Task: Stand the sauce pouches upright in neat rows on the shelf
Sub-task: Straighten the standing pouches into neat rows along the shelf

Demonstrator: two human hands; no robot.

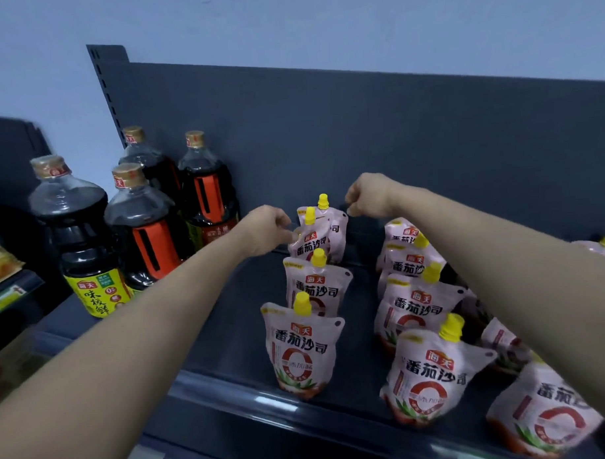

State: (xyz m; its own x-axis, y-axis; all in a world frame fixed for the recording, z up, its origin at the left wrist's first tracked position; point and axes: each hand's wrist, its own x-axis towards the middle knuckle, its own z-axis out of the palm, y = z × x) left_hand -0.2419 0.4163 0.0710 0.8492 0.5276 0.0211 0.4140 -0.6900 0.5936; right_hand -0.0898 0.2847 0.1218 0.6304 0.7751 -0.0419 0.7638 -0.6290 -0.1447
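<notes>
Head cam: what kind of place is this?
Likely a shop aisle or a mock-up of one. A dark metal shelf with a slotted upright carries rows of identical pouches, matching sauce bottles stand beside them, and a price-tag strip edges the neighbouring shelf.

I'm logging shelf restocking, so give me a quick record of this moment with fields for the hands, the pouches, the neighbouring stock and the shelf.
left hand: at the left edge of the rearmost pouches, fingers curled
right hand: at the top right corner of the rearmost pouch, fingers curled
pink sauce pouches with yellow caps: left row upright, front to back; right row upright but looser
dark soy sauce bottles with gold caps: standing left of the pouches
dark grey metal shelf: bare strip between bottles and pouches
</notes>
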